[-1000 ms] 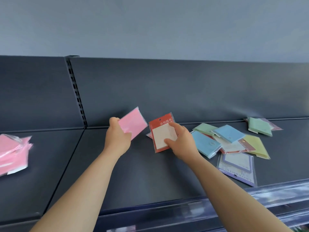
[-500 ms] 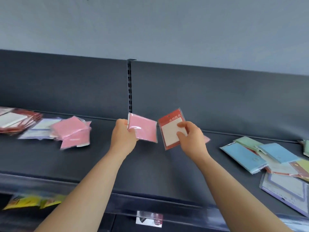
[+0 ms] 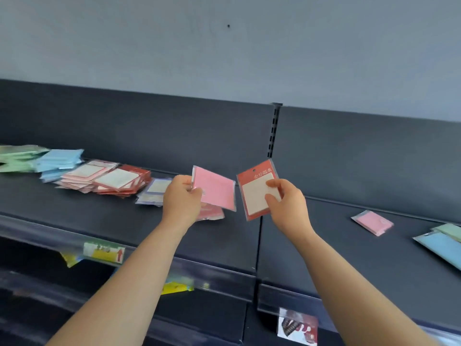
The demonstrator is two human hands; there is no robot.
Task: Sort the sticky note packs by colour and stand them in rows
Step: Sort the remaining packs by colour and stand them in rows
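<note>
Holding one pack in each hand over the dark shelf [image 3: 112,221], I see both raised side by side, just left of the slotted post [image 3: 273,131] in the back panel. The left hand [image 3: 180,197] grips a plain pink pack [image 3: 217,189] by its left edge, with its fingers [image 3: 183,179] curled round that edge. The pack is tilted, its lower corner pointing down to the right. The right hand [image 3: 288,207] pinches a red-bordered pack [image 3: 254,193] with a pale note window. Index finger and thumb are pressed on its right side, and the red header with the hang hole is up. The two packs are near each other but not touching.

Under the pink pack, more pink packs [image 3: 212,213] lie flat on the shelf, partly hidden by the left hand. Further left along the shelf I make out piles that lie rather than stand: a purple-edged pack [image 3: 154,191], a red-bordered pile [image 3: 122,179], a pale pink-bordered pile [image 3: 82,173], a blue pile [image 3: 59,158] and a green pile [image 3: 17,158] at the edge of view, all blurred. On the right section one loose pink pack [image 3: 373,222] lies alone. A blue pack [image 3: 441,245] and a green pack [image 3: 451,231] sit at the far right edge. Price labels [image 3: 103,252] hang on the shelf's front rail.
</note>
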